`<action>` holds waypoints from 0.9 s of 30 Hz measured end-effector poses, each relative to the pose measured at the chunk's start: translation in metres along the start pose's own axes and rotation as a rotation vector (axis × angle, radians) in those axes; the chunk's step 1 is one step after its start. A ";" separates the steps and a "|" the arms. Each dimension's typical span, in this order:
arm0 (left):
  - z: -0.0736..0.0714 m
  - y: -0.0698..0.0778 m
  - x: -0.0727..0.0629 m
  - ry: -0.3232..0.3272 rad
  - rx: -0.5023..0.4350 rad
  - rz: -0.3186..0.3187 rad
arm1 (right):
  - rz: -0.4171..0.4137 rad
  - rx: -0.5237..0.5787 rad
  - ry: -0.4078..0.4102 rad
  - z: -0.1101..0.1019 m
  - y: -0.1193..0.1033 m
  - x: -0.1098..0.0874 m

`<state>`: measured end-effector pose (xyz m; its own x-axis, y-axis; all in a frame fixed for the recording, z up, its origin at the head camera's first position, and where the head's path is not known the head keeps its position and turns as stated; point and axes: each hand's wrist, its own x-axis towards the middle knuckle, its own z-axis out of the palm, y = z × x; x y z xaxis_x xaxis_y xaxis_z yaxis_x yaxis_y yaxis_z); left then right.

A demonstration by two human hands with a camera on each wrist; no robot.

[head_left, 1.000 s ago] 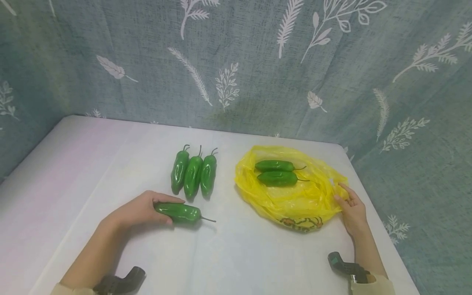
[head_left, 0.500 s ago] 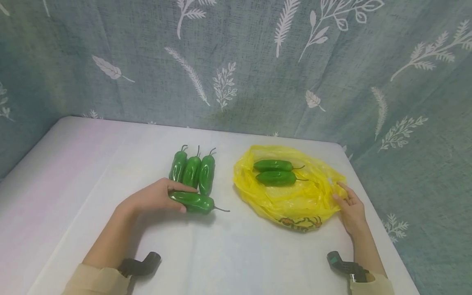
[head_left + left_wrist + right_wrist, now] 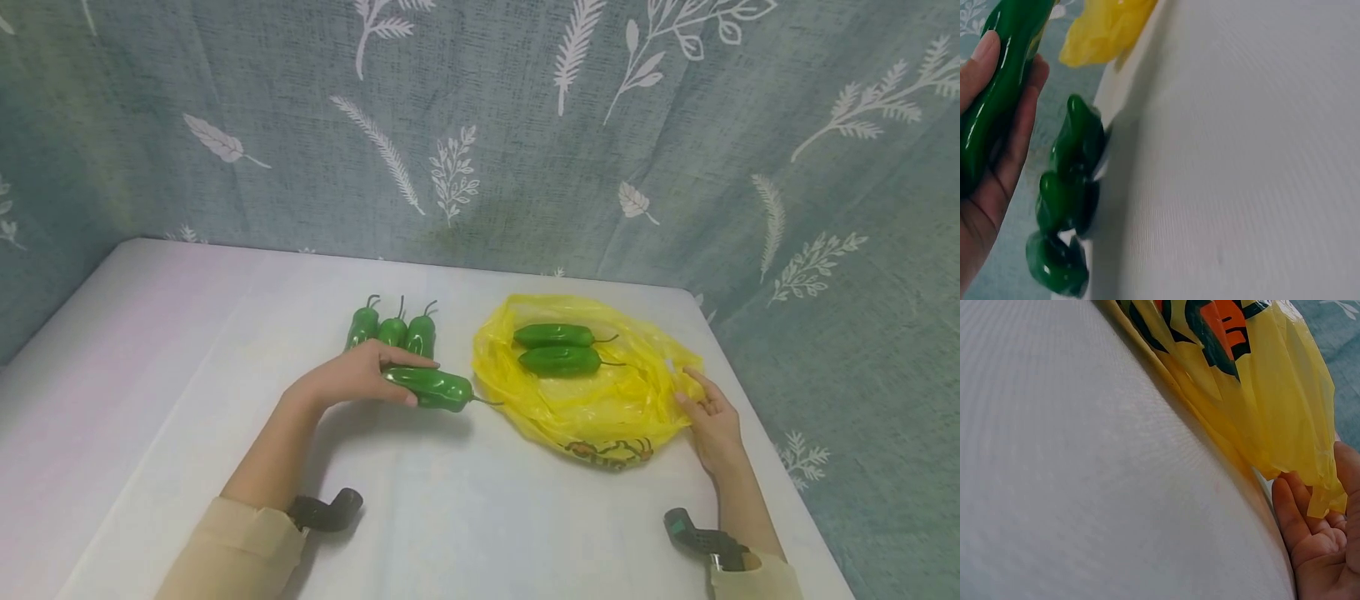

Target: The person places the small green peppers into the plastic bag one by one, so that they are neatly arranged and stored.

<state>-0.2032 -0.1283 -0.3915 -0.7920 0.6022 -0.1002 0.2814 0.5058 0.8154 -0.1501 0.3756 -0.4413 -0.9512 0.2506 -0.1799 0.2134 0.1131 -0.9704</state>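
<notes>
Above a white worktop (image 3: pixel 465 517), a person's left hand (image 3: pixel 360 375), fingers curled round a green pepper (image 3: pixel 431 388), has moved rightward in the last second, bringing its stem (image 3: pixel 487 402) close to a yellow bag (image 3: pixel 600 408) where two peppers (image 3: pixel 558 361) lie. Three others (image 3: pixel 421 336) sit partly hidden behind that hand. The right hand's (image 3: pixel 716 421) fingers stay pinched on the bag's edge. The shift appears to advance the work, though the held pepper remains outside.
</notes>
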 end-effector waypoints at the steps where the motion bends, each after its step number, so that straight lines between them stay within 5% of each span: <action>1: 0.001 0.001 0.002 -0.002 0.000 0.003 | -0.003 -0.001 -0.001 0.000 0.000 0.000; 15: 0.014 0.022 0.035 -0.047 -0.060 0.093 | -0.007 -0.013 -0.004 -0.001 0.001 0.001; 27: 0.041 0.043 0.065 -0.027 -0.090 0.079 | 0.009 -0.045 0.014 0.000 -0.002 -0.002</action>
<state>-0.2202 -0.0422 -0.3865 -0.7542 0.6549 -0.0484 0.2913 0.3997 0.8691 -0.1489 0.3748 -0.4395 -0.9461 0.2650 -0.1865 0.2324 0.1538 -0.9604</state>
